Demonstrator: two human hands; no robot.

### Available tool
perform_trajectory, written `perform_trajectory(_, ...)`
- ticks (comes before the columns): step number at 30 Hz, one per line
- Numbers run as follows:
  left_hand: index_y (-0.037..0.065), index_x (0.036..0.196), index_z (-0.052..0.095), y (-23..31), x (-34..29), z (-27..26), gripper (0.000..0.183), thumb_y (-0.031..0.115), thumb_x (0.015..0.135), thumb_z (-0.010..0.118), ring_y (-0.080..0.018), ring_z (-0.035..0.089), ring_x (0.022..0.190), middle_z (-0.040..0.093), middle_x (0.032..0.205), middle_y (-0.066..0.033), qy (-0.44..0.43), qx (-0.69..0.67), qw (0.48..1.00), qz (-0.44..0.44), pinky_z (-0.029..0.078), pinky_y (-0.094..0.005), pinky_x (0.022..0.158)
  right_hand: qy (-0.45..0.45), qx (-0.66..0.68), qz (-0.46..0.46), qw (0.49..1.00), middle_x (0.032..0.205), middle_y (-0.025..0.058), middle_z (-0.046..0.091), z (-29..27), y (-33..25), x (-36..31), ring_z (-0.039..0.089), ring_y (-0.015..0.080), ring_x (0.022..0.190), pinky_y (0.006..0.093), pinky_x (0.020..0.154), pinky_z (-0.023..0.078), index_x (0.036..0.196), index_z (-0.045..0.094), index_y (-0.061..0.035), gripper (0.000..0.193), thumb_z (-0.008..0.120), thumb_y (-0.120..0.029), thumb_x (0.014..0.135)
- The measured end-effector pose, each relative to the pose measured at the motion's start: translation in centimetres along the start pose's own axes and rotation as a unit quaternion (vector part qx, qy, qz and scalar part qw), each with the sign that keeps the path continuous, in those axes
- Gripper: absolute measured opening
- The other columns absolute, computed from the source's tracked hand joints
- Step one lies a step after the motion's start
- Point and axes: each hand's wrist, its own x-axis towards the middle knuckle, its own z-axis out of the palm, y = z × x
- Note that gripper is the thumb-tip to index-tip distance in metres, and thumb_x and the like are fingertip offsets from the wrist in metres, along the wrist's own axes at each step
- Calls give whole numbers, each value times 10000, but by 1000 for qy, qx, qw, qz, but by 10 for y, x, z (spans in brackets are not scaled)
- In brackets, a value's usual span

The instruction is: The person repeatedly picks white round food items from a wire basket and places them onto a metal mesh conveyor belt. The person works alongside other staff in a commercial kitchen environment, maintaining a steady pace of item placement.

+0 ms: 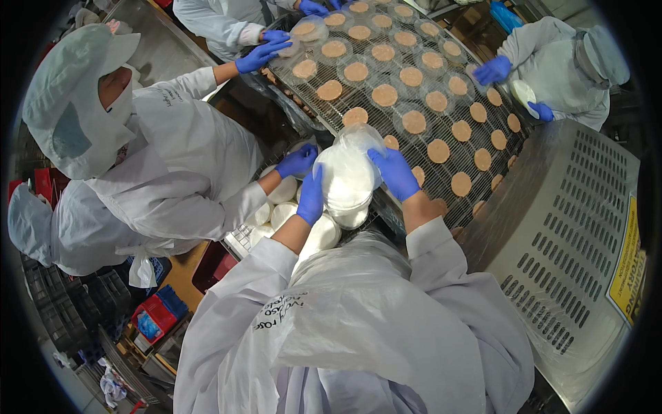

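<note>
The left hand (312, 195) and right hand (395, 172), both in blue gloves, have their fingers closed around a stack of clear plastic lids (347, 181), one hand on each flank, held just short of the wire conveyor belt (441, 96). With only the sides pinched, I judge the slippery stack could fan out or slide from between the fingers onto the round brown patties (414, 122) beyond the fingertips. The stack looks cloudy white, nested, tilted, its top wrapped in thin film.
</note>
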Motion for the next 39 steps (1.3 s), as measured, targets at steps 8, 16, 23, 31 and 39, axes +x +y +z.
perform_trajectory(8,-41,1158,556,45,-41,48,416,170,820,677,-172,612,901,635,1034,-112,29,222,975,13,491,-293,799,209,-275,-33,938,809,151,666,-147,12,64,629,287,680,363,620,501,917,652,-19,218,547,-202,864)
perform_trajectory(16,-50,1126,569,14,-37,13,440,209,797,705,-185,623,867,643,1009,-124,127,224,966,26,496,-299,778,130,-324,65,935,1254,209,514,-125,29,63,524,386,1094,417,919,433,1259,491,-42,429,464,-76,832)
perform_trajectory(23,-60,1113,573,34,-28,47,441,211,791,707,-179,618,852,647,984,-125,69,279,955,68,498,-298,763,-2,-132,-28,991,1015,170,650,-11,-15,-1,638,266,891,330,827,464,1094,636,-64,292,593,-213,846)
perform_trajectory(31,-41,1106,584,18,-27,34,405,191,797,706,-160,614,859,645,990,-110,77,258,961,67,500,-290,766,366,-204,-21,908,889,161,662,-187,35,48,635,269,750,368,678,496,923,641,7,165,551,-100,835)
perform_trajectory(39,-49,1121,571,26,-30,43,425,184,794,712,-169,617,876,639,1013,-117,81,228,969,48,503,-292,775,170,-410,75,893,1033,219,614,-158,36,38,570,401,979,436,845,463,1051,604,-36,266,432,-181,909)
